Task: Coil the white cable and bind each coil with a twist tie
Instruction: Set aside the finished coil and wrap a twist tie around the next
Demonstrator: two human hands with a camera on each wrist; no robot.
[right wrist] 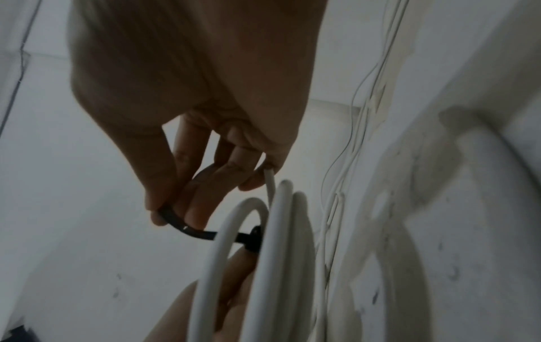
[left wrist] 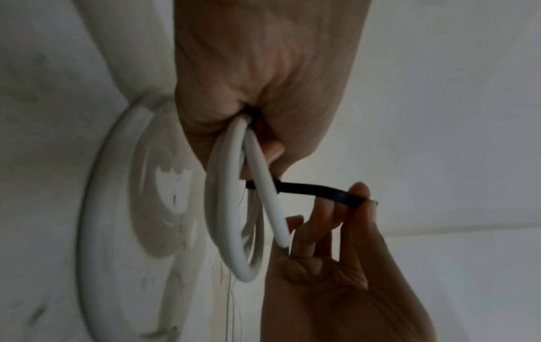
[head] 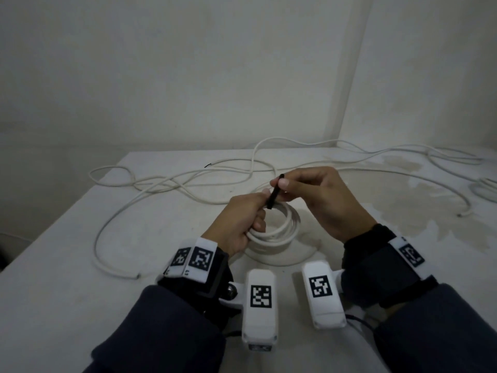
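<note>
**Tie going round the small coil, held above the tabletop**

Coil (head: 277, 224): a few white turns, gripped at its near-left side by left hand (head: 238, 224), fingers curled round the bundle. Held just above the tabletop (head: 80, 265), in front of the body. One cut end of the cable sticks free off the coil in the left wrist view.

Black tie (head: 273, 193): lower end at the bundle by the left thumb; upper end pinched between thumb and forefinger of right hand (head: 320, 200), other fingers loosely bent. Whether the tie fully circles every turn, cannot tell.

Risk, as judged: turns are splayed apart, so pulling the tie may bind only some and let the free end spring out. A loosened left grip would let the coil unwind.

Room: loose cable (head: 188, 181) sprawls across the far tabletop, well apart from the hands. Left edge and near edge open; walls close behind and right.
</note>
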